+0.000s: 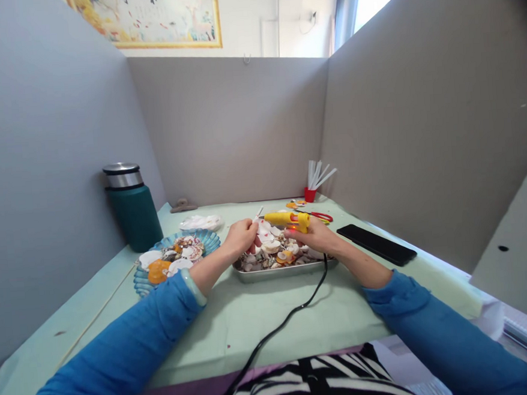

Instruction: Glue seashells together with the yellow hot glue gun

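Note:
My right hand [312, 235] is wrapped round a yellow hot glue gun [287, 220], with a small red light glowing on it. The gun's nozzle points left, toward my left hand [243, 236]. Pinched in the left fingers is a short, thin white stick [258, 213], close to the nozzle; I cannot tell whether they touch. Both hands are above a metal tray [282, 273] heaped with seashells [271, 245]. A black cord [294, 311] runs from the gun down across the table to my lap.
On the left are a blue glass plate [212, 242] of shells, white shells [201, 222] behind it and a green thermos [133, 212]. A black phone [377, 244] lies right. Behind are red-handled scissors [322, 217] and a red cup [309, 195] of white sticks. Grey partitions [236, 127] enclose the table.

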`<state>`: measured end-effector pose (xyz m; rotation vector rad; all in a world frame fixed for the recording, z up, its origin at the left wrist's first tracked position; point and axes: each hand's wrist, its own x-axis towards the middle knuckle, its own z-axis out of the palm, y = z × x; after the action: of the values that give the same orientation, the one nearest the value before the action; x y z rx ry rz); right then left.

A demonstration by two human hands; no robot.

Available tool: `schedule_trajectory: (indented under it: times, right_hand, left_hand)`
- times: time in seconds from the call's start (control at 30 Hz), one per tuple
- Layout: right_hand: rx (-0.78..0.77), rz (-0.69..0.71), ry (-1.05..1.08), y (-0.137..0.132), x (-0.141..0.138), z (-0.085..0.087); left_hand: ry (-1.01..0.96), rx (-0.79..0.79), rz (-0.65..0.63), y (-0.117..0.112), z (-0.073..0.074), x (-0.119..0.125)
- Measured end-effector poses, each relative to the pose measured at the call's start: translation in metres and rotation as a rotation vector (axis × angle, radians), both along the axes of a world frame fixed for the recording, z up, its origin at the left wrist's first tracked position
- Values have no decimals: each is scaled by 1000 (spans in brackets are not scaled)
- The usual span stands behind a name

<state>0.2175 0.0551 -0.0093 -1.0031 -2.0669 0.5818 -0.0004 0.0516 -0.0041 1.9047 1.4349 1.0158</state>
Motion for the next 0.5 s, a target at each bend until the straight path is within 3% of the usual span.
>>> schedule_trajectory:
  times: [0.5]
  right_hand:
    - [74,-13,-30,1,2,-1]
  left_hand:
    - [94,11,12,-4,2,1]
